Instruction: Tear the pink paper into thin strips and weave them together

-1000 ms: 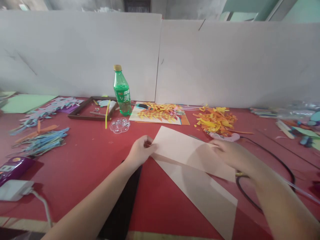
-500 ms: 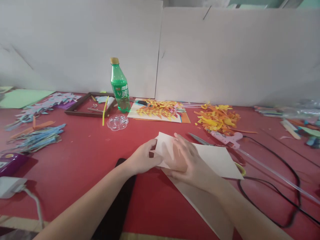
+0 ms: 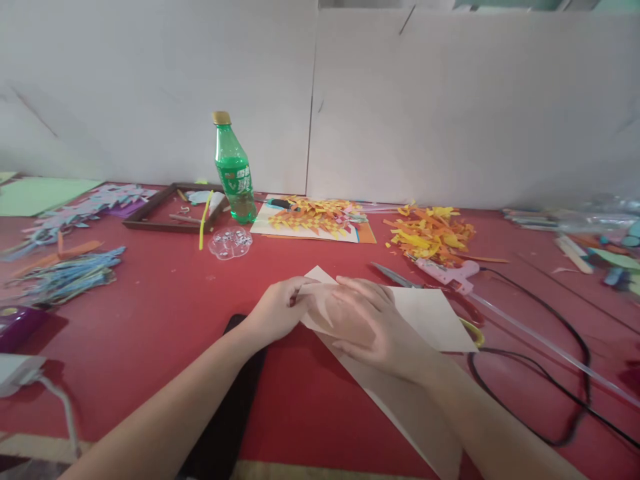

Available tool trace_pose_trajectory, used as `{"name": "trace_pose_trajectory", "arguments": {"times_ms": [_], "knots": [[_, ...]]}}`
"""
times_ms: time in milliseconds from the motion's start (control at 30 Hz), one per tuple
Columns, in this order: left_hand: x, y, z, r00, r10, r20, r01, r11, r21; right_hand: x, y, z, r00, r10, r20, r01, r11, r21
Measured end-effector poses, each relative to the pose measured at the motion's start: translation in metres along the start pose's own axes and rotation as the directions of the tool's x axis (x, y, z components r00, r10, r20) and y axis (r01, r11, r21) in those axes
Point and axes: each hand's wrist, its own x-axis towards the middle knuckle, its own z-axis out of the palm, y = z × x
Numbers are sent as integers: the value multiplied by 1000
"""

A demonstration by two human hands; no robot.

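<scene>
A cream sheet of paper (image 3: 400, 393) lies across the red table in front of me, one part of it folded over. My left hand (image 3: 283, 308) pinches the folded part at its left edge, between thumb and fingers. Over the fold, my right hand (image 3: 375, 323) rests with its fingers stretched out and slightly apart, its palm side toward the paper. Another pale stretch of paper (image 3: 435, 317) shows to the right of that hand; whether it is the same sheet I cannot tell. Behind it are scissors (image 3: 393, 273), their handles partly covered by the paper.
A pink glue gun (image 3: 450, 273) with a black cord lies at right. Yellow and orange paper scraps (image 3: 430, 233) are heaped behind it. A green bottle (image 3: 235, 177) stands beside a brown frame (image 3: 160, 228) and a clear bead dish (image 3: 230, 243). A black phone-like slab (image 3: 235, 400) lies under my left forearm.
The paper's raised flap has been folded lower toward me, and my right hand's fingers now lie flatter over it. My left hand still pinches the edge. The view has shifted slightly.
</scene>
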Motion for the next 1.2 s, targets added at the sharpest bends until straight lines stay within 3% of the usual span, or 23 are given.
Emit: {"name": "trace_pose_trajectory", "arguments": {"times_ms": [233,400,633,800,867,967,1000,1100,1200], "knots": [[-2,3,0,998,50,33,-50,999,4,0,5,4,994,-28,-101,31,999,25],[-8,8,0,994,108,25,-109,993,46,0,7,5,990,-86,-111,88,996,14],[-9,10,-1,963,237,132,-264,930,255,2,3,3,979,-122,-164,119,992,-30],[-7,7,2,954,279,109,-297,925,237,3,2,10,970,-122,-210,106,990,-88],[-6,7,3,962,263,75,-274,930,245,4,1,10,952,-126,-278,93,987,-130],[-5,5,3,977,212,-18,-200,944,261,2,-5,3,863,-224,-453,135,966,-220],[-5,4,4,980,188,-62,-167,954,248,1,-8,-1,820,-270,-504,161,955,-249],[-2,1,4,980,75,-185,-62,995,75,-3,-18,-7,787,-348,-509,262,936,-235],[0,1,4,979,-46,-197,0,974,-227,-4,-22,-3,846,-282,-453,313,950,-7]]}}
